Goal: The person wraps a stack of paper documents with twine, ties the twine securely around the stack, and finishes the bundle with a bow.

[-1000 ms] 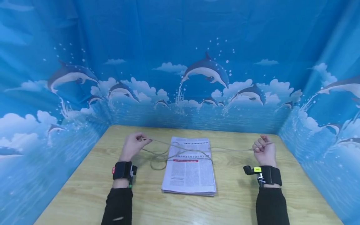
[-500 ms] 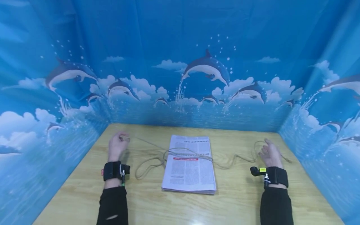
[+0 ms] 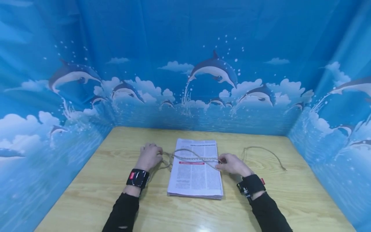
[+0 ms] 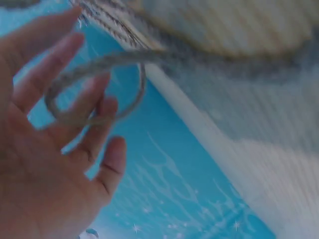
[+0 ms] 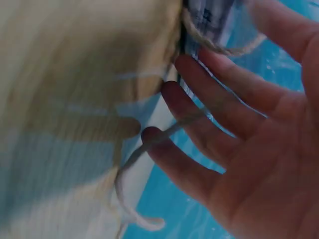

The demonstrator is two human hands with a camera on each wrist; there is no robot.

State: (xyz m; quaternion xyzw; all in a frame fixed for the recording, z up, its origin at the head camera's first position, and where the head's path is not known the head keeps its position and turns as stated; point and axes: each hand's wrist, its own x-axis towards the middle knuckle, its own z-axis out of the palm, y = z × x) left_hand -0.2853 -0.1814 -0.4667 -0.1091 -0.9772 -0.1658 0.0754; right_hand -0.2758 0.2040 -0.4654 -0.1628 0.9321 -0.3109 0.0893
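Left of centre, head view: left hand (image 3: 149, 157) over the table (image 3: 87, 187), just beside the newspaper stack (image 3: 197, 183). Fingers bent and apart; cord at the fingertips, no firm grip evident. Centre: the stack lies flat, with cord (image 3: 185, 149) in two crossing strands over its upper half, the rear one arched and slack. Right of centre: right hand (image 3: 234, 164) at the stack's right edge, fingers mostly extended, tips on or next to the cord; contact with paper cannot be told. Right of frame: the cord's free end (image 3: 284, 169) rests on the table.

Risks (judgement): the crossing could slip along the page or undo, since the cord looks slack. A finger could snag in the loose loop (image 4: 109, 60) at the left. Right fingertips, so near the edge, might skew the upper sheets if they press inward.

View comparison: left wrist shows that loop passing across spread fingers, which the back of the hand conceals in head view. Right wrist shows the palm side, fingers separated, one strand running across the fingertips; blurred, so depth uncertain. Only head view gives the crossing on the stack whole.
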